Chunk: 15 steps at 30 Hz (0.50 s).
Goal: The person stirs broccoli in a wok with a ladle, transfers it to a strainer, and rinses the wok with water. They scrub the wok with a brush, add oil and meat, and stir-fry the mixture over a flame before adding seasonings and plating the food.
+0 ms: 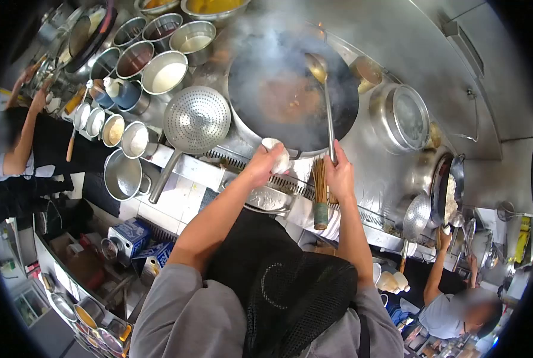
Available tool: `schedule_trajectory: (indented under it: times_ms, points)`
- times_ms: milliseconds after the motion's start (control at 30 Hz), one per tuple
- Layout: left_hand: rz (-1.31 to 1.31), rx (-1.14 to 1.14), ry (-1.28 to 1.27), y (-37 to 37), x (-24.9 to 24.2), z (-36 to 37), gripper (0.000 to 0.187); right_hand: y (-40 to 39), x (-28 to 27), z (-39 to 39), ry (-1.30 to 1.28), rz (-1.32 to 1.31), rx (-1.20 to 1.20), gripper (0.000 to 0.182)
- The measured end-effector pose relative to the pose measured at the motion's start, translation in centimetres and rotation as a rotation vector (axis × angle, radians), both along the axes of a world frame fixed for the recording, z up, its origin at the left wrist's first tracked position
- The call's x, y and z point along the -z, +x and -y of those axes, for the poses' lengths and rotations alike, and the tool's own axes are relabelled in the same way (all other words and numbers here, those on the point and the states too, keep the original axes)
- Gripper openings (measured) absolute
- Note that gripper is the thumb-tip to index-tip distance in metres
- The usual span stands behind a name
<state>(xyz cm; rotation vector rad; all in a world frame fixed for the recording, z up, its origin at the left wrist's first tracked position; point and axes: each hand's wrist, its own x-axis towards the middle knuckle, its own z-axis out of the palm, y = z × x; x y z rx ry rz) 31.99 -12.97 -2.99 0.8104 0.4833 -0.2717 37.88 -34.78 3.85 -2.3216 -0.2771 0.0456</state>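
A large dark wok [248, 89] sits on the range with a shallow brown liquid [287, 101] in its middle, and steam or smoke rises from it. My left hand [262, 168] is closed around a folded white cloth [278, 156] at the wok's near rim. In my right hand [340, 178] is the long handle of a metal ladle [328, 110], whose bowl is over the wok's far right side. Just left of that hand stands a bamboo wok brush [320, 200], bristles up. A big perforated strainer [196, 119] rests left of the wok.
Metal pots of sauces [164, 73] and small seasoning bowls [114, 131] crowd the left. A lidded steel pot [401, 118] stands right of the wok. Co-workers work at the far left [25, 134] and lower right [457, 313], beside another wok [441, 188].
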Motion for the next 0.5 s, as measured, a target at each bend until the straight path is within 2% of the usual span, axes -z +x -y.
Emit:
schedule_trajectory:
  times_ms: [67, 100, 167, 200, 233, 267, 300, 333, 367, 433, 467, 500]
  points:
    - [0.0, -0.045, -0.026, 1.0, 0.4, 0.1, 0.032, 0.8, -0.1, 0.1, -0.049, -0.163, -0.057, 0.052]
    - [0.011, -0.043, -0.017, 1.4, 0.2, 0.1, 0.032, 1.2, 0.0, 1.0, -0.039, -0.151, -0.056, 0.052]
    - [-0.113, -0.065, -0.055, 2.1, 0.1, -0.3, 0.029, 1.4, 0.1, 3.7, -0.139, 0.102, -0.382, 0.052]
    - [-0.114, -0.057, -0.101, 2.6, 1.2, -0.6, 0.025, 0.2, -1.9, 4.6, -0.303, 0.046, -0.371, 0.055]
    - [-0.105, -0.058, -0.087, 2.7, 1.9, -0.5, 0.025, -1.1, -3.0, 5.9, -0.343, 0.056, -0.344, 0.056]
    - [-0.068, -0.105, 0.019, 2.4, 2.5, 0.3, 0.026, -2.4, -3.4, 7.6, -0.384, 0.065, -0.317, 0.057]
    - [-0.027, -0.158, 0.125, 2.1, 2.5, 1.0, 0.027, -3.9, -2.7, 10.4, -0.36, 0.141, -0.286, 0.056]
    - [-0.014, -0.232, 0.041, 1.2, -0.2, 1.6, 0.03, -4.2, -1.9, 12.2, -0.332, 0.222, -0.255, 0.056]
    - [-0.038, -0.191, 0.007, 1.4, 0.6, 1.4, 0.028, -3.2, -2.0, 11.7, -0.314, 0.236, -0.254, 0.056]
    - [-0.063, -0.079, -0.039, 1.3, 0.7, 1.6, 0.026, -6.0, -4.2, 12.5, -0.386, -0.111, -0.027, 0.054]
    - [-0.142, -0.169, -0.12, -0.6, -0.9, 2.6, 0.023, -6.8, -6.4, 12.6, -0.356, -0.112, -0.08, 0.053]
    - [-0.045, -0.225, 0.007, -2.0, -1.5, 3.0, 0.023, -7.5, -8.8, 12.2, -0.309, -0.102, -0.121, 0.052]
